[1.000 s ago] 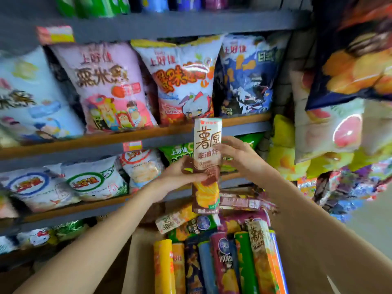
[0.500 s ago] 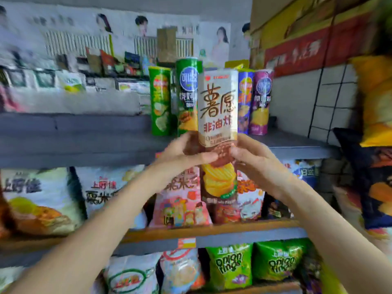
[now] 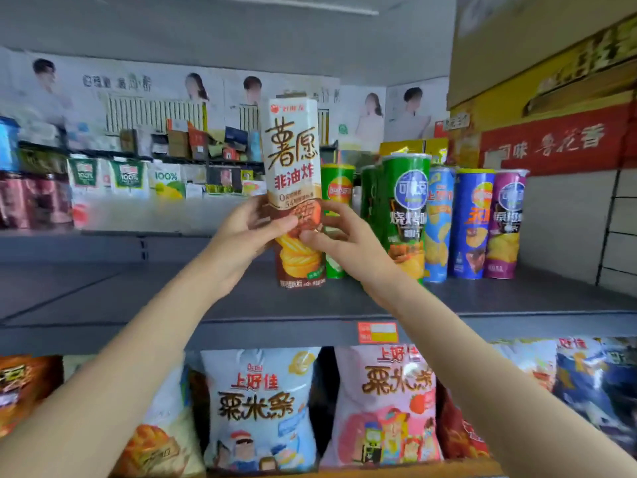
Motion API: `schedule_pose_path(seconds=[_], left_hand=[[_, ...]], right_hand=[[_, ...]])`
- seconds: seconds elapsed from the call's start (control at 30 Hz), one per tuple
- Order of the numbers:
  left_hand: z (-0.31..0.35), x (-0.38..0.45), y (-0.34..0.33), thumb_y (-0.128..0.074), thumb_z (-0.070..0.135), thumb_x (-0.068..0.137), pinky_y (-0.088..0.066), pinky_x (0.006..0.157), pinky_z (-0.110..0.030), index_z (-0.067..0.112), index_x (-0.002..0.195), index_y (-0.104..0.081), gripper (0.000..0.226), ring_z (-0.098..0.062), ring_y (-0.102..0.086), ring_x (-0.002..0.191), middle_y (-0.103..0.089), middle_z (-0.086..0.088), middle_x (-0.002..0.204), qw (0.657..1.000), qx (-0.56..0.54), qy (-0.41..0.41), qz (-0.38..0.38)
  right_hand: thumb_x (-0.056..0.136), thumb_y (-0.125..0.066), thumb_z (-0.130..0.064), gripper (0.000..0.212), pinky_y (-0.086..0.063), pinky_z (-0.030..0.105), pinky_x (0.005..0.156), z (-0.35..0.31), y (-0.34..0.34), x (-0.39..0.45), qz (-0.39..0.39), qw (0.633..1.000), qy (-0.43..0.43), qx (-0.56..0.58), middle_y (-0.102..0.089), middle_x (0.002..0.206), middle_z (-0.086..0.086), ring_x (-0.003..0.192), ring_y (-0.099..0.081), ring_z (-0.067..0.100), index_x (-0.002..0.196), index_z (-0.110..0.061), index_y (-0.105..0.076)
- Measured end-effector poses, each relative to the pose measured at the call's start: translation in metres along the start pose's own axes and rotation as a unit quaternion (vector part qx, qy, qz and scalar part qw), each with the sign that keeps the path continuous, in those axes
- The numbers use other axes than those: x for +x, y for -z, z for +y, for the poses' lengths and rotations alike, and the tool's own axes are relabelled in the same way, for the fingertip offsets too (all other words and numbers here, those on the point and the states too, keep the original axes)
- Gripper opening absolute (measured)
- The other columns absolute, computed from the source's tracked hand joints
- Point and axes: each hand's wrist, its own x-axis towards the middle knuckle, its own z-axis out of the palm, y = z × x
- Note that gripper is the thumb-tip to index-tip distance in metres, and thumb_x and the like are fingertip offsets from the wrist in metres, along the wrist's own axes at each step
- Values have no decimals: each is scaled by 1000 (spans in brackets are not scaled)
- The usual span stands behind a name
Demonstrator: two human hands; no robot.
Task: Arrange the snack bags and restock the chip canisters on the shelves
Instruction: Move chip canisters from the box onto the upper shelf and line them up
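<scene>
Chip canister [image 3: 295,188] hangs upright just above the grey top shelf [image 3: 138,305], left hand [image 3: 246,232] and right hand [image 3: 339,236] both clamped round its middle; restocking underway, next it wants lowering beside the standing canisters [image 3: 444,222].

Viewpoint: one head-worn wide-angle camera, looking out from the person's eye level.
Facing: it is pointing forward at the grey shelf [image 3: 103,305], not tilted down much.
Nearness: both forearms are stretching out from the bottom corners, close up.
Shared views: there is only this one view.
</scene>
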Motion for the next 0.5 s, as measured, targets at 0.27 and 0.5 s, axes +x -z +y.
schedule_pose_path(seconds=[0.27, 0.5], left_hand=[[1, -36, 35, -62, 28, 76, -54, 85, -35, 14, 110, -64, 37, -19, -68, 93, -73, -5, 100, 991, -85, 49, 91], [-2, -100, 21, -67, 34, 68, -56, 76, -29, 14, 112, -63, 48, -20, -68, 95, -71, -6, 104, 985, -111, 129, -7]], right_hand=[[78, -73, -22, 55, -47, 7, 70, -4, -48, -10, -88, 995, -13, 40, -63, 110, 4, 98, -60, 10, 126, -21, -46], [73, -59, -39, 44, -50, 30, 75, -11, -27, -93, -116, 991, -7, 59, -64, 88, 7, 81, -61, 13, 114, -22, -54]])
